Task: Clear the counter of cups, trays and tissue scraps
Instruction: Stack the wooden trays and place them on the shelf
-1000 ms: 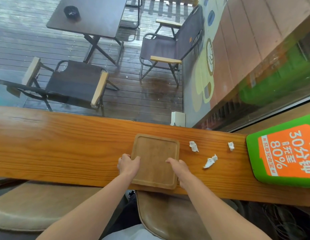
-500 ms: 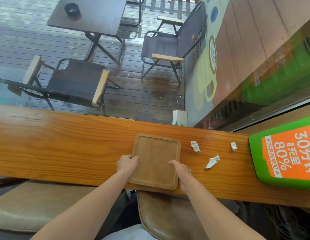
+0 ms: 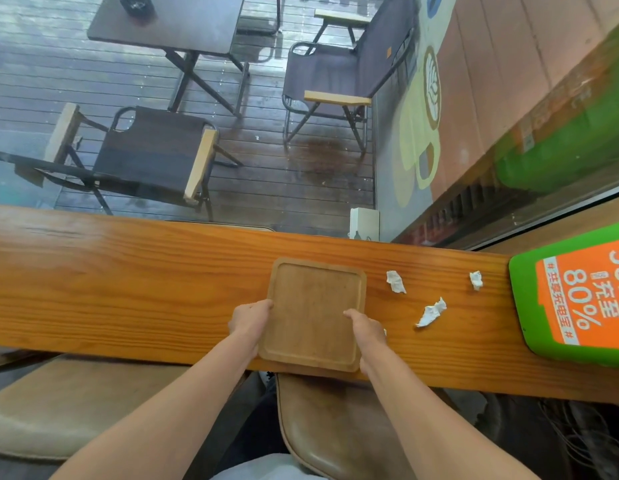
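A long, glossy orange-brown wooden worktop (image 3: 128,289) runs along a window that looks onto a wet plank deck with folding chairs. A rectangular brown wooden tray (image 3: 313,313) with rounded corners sits between both hands, its near end at the worktop's front edge. The left hand (image 3: 249,322) grips its left rim and the right hand (image 3: 368,332) grips its right rim, thumbs on top. Three crumpled white tissue scraps (image 3: 431,312) lie to the right of the right hand, apart from the tray. Further right stands a green and orange box (image 3: 578,296).
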The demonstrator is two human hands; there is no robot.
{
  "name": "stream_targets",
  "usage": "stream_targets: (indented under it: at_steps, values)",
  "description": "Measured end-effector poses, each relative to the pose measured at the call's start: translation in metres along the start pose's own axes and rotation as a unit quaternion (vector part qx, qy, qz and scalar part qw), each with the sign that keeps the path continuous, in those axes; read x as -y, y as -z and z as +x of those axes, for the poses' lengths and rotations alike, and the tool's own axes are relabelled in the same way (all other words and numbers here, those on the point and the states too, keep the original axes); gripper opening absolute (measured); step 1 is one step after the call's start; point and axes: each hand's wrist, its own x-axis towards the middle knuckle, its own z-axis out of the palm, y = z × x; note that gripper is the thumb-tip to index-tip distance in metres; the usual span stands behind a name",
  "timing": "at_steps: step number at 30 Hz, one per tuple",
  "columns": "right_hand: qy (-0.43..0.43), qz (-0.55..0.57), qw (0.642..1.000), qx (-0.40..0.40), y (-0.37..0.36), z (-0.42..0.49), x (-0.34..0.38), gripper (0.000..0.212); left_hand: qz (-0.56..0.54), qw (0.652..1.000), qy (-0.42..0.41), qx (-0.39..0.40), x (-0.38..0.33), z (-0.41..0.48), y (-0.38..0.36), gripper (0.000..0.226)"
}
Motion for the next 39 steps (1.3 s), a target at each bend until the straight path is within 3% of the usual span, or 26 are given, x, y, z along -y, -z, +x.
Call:
stream_targets:
  at_steps: [2,6,11,16,23,27,33,39]
  values:
    - [0.015,-0.006,1.0,-0.013,-0.003,0.005,-0.004,0.06,-0.061,0.998,0.02,0.012,0.003,0.003,0.002,0.026]
    - [0.045,-0.037,0.998,-0.034,-0.005,0.009,-0.013,0.059,-0.052,0.999,0.001,0.0,0.011,0.009,0.001,0.01]
    - [0.07,-0.06,0.995,-0.045,-0.003,0.007,-0.017,0.055,-0.011,0.999,-0.033,0.002,0.016,0.003,-0.003,0.042]
    - [0.064,-0.039,0.996,-0.047,-0.004,0.005,-0.017,0.053,0.071,0.993,-0.09,-0.04,0.02,-0.007,-0.017,0.035]
    - [0.079,-0.064,0.994,-0.03,0.003,0.008,-0.017,0.052,0.039,0.997,-0.053,-0.034,0.017,-0.003,-0.014,0.045]
    - [0.076,-0.042,0.996,-0.014,0.009,0.011,-0.015,0.05,-0.004,1.0,-0.018,0.011,0.021,0.001,-0.011,0.054]
    - [0.084,-0.081,0.993,0.011,0.008,0.003,-0.011,0.064,-0.088,0.991,0.016,0.104,0.02,-0.005,-0.006,0.067]
    - [0.119,-0.029,0.99,0.07,0.024,-0.022,0.014,0.054,-0.106,0.98,-0.033,0.163,-0.016,-0.033,0.01,0.071]
